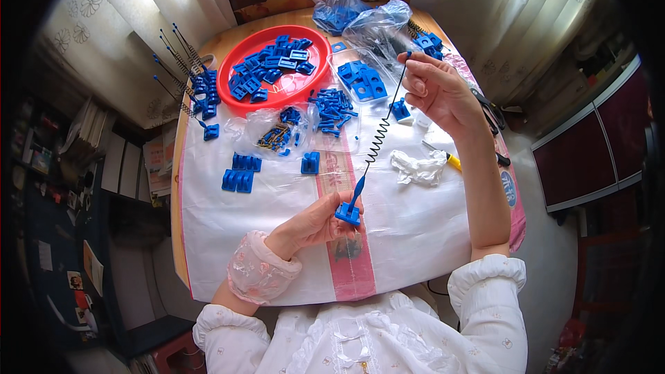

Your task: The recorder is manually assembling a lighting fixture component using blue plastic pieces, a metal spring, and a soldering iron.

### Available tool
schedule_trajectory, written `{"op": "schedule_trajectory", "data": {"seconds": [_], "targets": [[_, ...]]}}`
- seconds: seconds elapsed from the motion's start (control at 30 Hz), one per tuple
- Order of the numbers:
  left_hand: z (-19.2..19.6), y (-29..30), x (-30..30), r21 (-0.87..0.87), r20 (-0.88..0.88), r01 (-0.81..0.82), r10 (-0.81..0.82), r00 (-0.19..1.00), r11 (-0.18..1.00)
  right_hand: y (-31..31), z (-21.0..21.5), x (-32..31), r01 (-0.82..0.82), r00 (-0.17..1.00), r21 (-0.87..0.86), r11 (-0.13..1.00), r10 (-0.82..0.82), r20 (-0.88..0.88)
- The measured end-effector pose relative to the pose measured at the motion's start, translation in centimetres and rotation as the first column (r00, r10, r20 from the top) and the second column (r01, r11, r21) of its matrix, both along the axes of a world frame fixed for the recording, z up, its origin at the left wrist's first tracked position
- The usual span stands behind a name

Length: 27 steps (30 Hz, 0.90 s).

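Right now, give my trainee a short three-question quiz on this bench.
1. True or false: the left hand grips the blue block at the low end of the coiled wire.
2. Which holds loose blue parts? A) the red tray B) a green bucket C) a wooden crate
3. Fill in: the right hand pinches the wire's ____ end.

Key: 1 true; 2 A; 3 upper.

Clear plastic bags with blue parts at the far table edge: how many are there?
2: one bag at the far edge, another bag to its right; others may be hidden.
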<state>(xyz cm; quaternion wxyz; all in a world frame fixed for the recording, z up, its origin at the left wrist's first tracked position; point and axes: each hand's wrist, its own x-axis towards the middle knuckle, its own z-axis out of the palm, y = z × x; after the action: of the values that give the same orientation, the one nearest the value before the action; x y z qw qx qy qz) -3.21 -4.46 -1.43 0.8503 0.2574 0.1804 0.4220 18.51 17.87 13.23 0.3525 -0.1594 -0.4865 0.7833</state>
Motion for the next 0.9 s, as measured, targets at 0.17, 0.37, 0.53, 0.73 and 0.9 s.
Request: {"op": "schedule_trajectory", "data": {"seconds": [0.17, 0.37, 0.53, 0.73, 0.9], "targets": [[0.0, -0.3, -0.3, 0.013, -0.061, -0.031, 0.031, 0.998, 0.999, 0.2, -0.2, 0.0, 0.024, 1.0, -0.003, 1.0, -0.024, -0.002], [1.6, 0.0, -0.8, 0.059, -0.175, -0.218, 0.226, 0.958, 0.974, 1.7, -0.7, 1.2, 0.049, 0.998, -0.011, 0.999, -0.048, 0.049], [0.5, 1.2, -1.6, 0.054, 0.017, -0.327, 0.327, 0.945, 0.943, 1.4, 0.4, 1.4, 0.153, 0.985, 0.13, 0.98, -0.162, 0.055], [2.5, 1.5, -0.4, 0.079, -0.139, -0.341, 0.349, 0.927, 0.937, -1.0, 2.2, 1.4, 0.33, 0.929, 0.372, 0.867, -0.368, 0.035], [2.3, 1.7, 0.1, 0.184, -0.354, -0.325, 0.371, 0.859, 0.928, -4.6, 3.5, 0.7, 0.336, 0.906, 0.544, 0.769, -0.421, 0.037]]}}
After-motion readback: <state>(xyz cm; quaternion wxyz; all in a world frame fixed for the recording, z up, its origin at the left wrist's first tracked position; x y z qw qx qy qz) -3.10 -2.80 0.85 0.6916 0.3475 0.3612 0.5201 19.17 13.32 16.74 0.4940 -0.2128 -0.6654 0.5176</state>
